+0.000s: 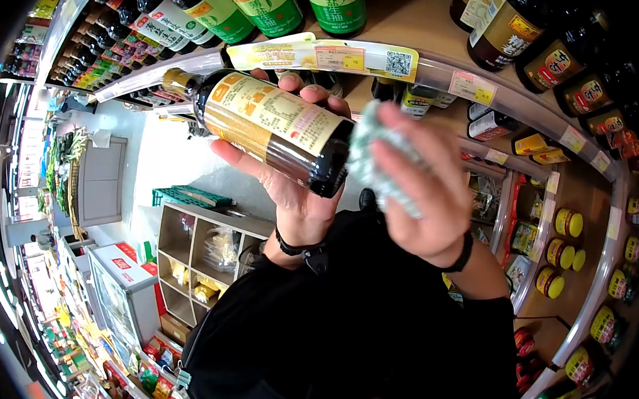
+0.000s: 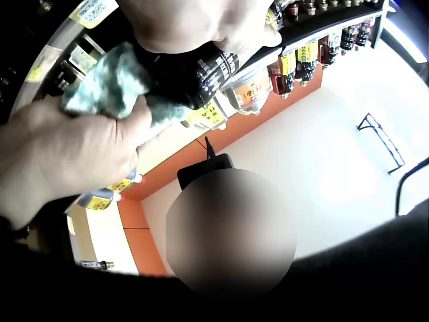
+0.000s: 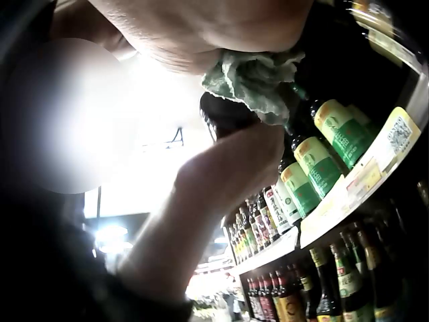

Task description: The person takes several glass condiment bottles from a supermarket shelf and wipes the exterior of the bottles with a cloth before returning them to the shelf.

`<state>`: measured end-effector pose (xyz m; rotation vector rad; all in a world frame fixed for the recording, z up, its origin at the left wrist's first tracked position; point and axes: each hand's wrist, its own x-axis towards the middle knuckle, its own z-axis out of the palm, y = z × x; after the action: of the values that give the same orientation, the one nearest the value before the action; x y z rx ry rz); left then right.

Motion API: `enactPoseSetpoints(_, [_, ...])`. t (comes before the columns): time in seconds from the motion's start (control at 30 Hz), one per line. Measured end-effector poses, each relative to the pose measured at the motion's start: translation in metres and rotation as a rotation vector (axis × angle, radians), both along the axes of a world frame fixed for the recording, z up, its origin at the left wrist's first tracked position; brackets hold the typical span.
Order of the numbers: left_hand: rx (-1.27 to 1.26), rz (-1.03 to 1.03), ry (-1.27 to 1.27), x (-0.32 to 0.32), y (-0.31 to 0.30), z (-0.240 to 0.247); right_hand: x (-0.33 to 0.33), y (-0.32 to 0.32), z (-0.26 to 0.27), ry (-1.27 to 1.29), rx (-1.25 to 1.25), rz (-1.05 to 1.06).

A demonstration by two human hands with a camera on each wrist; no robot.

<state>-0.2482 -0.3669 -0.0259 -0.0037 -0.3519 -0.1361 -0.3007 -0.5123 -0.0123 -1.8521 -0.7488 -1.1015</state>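
In the head view a dark bottle (image 1: 265, 127) with a cream and gold label lies tilted, its neck toward the upper left. My left hand (image 1: 301, 198) grips it from below, fingertips showing over its far side. A green-white cloth (image 1: 381, 156) is pinched in my right hand (image 1: 430, 191), blurred, beside the bottle's base. In the left wrist view the cloth (image 2: 110, 84) touches the bottle's dark end (image 2: 194, 77). The right wrist view shows the crumpled cloth (image 3: 258, 84) under my right hand (image 3: 214, 27), close to the dark bottle end (image 3: 228, 114).
Green-labelled bottles (image 1: 269, 10) stand on the upper shelf behind a price rail (image 1: 328, 56). More dark bottles (image 1: 505, 32) are at the right, with yellow-lidded jars (image 1: 568, 222) lower down. A cubby shelf (image 1: 192, 246) and a white freezer (image 1: 120, 282) stand at the lower left.
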Motion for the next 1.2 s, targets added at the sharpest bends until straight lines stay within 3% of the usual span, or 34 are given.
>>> enactPoseSetpoints(0.1, [-0.131,-0.087,0.106,-0.001,0.003,0.006,0.006,0.013,-0.036,-0.169,-0.103,-0.039])
enactPoseSetpoints(0.2, [-0.071,0.01,0.143,0.002,0.014,0.002,0.0,0.001,-0.044,-0.054,-0.217,-0.022])
enactPoseSetpoints(0.33, [-0.055,-0.005,0.03,0.004,0.02,-0.006,-0.008,-0.009,-0.034,-0.091,-0.227,-0.071])
enactPoseSetpoints(0.4, [-0.022,-0.07,0.044,-0.005,0.012,0.003,-0.016,-0.005,-0.012,-0.189,-0.169,0.101])
enactPoseSetpoints(0.47, [0.003,-0.048,0.059,-0.005,0.01,0.0,-0.014,0.003,-0.012,-0.266,-0.233,0.069])
enactPoseSetpoints(0.6, [0.283,0.045,0.197,-0.012,0.004,0.011,0.006,-0.005,-0.036,-0.373,-0.384,0.07])
enactPoseSetpoints(0.73, [0.336,0.097,0.207,-0.016,0.003,0.007,0.002,-0.027,-0.05,-0.297,-0.431,0.05])
enactPoseSetpoints(0.77, [0.523,0.2,0.23,-0.018,0.0,0.008,-0.002,-0.034,-0.053,-0.276,-0.478,0.025])
enactPoseSetpoints(0.9, [0.783,0.407,-0.116,-0.004,0.0,-0.012,-0.015,-0.06,-0.062,-0.172,-0.55,-0.087])
enactPoseSetpoints(1.03, [0.95,0.569,-0.233,0.012,-0.007,-0.016,-0.028,-0.083,-0.061,-0.026,-0.455,-0.256])
enactPoseSetpoints(1.07, [0.895,0.484,-0.22,0.016,-0.013,-0.011,-0.03,-0.088,-0.059,-0.008,-0.432,-0.307])
enactPoseSetpoints(1.13, [1.138,0.452,-0.279,0.03,-0.01,-0.01,-0.035,-0.099,-0.058,-0.008,-0.407,-0.337])
enactPoseSetpoints(1.17, [1.278,0.639,-0.431,0.04,-0.012,-0.009,-0.037,-0.103,-0.06,0.006,-0.381,-0.365])
enactPoseSetpoints(1.2, [1.392,0.659,-0.505,0.045,-0.013,0.001,-0.039,-0.107,-0.061,0.019,-0.355,-0.396])
